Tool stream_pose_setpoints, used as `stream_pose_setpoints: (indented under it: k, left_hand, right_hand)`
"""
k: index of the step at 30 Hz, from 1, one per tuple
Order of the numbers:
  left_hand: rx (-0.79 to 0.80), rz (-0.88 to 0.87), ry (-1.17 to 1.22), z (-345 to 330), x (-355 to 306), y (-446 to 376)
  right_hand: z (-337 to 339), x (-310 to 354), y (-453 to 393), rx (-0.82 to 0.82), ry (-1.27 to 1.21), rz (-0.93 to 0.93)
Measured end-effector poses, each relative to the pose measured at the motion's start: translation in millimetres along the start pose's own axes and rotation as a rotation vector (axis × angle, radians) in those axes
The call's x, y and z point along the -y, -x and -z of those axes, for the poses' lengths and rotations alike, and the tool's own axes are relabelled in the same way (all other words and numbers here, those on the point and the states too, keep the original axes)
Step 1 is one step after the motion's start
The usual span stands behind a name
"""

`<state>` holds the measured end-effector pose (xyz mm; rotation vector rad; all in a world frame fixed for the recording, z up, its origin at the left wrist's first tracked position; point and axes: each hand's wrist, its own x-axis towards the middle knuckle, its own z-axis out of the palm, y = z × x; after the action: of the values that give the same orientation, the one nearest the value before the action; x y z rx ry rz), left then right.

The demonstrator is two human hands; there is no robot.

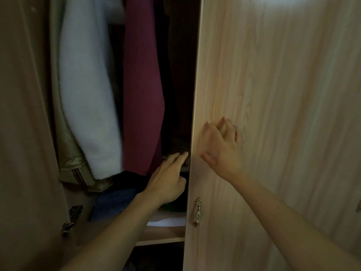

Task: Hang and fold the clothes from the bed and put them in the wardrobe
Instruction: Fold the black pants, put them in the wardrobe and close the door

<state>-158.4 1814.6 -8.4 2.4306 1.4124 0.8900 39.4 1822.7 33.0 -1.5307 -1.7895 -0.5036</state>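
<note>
Wardrobe dim; left hand grip released, perhaps touching folded clothes; right hand loose on door

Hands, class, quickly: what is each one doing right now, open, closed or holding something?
Left hand: open, holding nothing, fingers stretched into the wardrobe toward the shelf.
Right hand: open, holding nothing, fingers spread against the wardrobe door.

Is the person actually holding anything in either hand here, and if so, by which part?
Nothing is held. The right hand rests with spread fingers against the light wooden wardrobe door. The left hand reaches, fingers extended, into the wardrobe below the hanging maroon garment, gripping nothing.
</note>
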Motion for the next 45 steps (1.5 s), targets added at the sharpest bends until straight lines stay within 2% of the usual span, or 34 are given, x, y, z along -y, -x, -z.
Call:
stream_pose_setpoints:
  k: [4, 10, 16, 20, 27, 31, 35, 38, 45]
  left_hand:
    - [-0.042, -0.005, 0.065, 14, 3, 17]
    - [-0.071, -0.033, 0.151, 9, 7, 46]
    - [-0.101, -0.010, 0.107, 12, -3, 85]
    - [-0.187, 0.029, 0.049, 36, -24, 109]
    - [-0.364, 0.090, -0.164, 76, -74, 190]
    - [-0.400, 0.157, -0.312, 103, -91, 244]
    - [-0.458, 0.215, -0.400, 138, -96, 295]
    - [-0.536, 0.202, -0.489, 168, -97, 323]
    - [-0.786, 0.203, -0.667, 231, -80, 366]
  right_hand:
    - [8, 11, 29, 0.090, -0.196, -0.018]
    - [9, 21, 82, 0.257, -0.245, -0.066]
    - [31, 34, 107, 0.287, -0.325, -0.102]
    - [54, 48, 117, 0.283, -0.447, -0.076]
    - [76, 86, 151, 0.293, -0.671, 0.048]
    - [80, 124, 172, 0.330, -0.723, 0.121]
    - [89, 171, 184, 0.430, -0.852, 0.197]
    - [94, 208, 187, 0.450, -0.936, 0.230]
    - [100, 280, 186, 0.446, -0.962, 0.284]
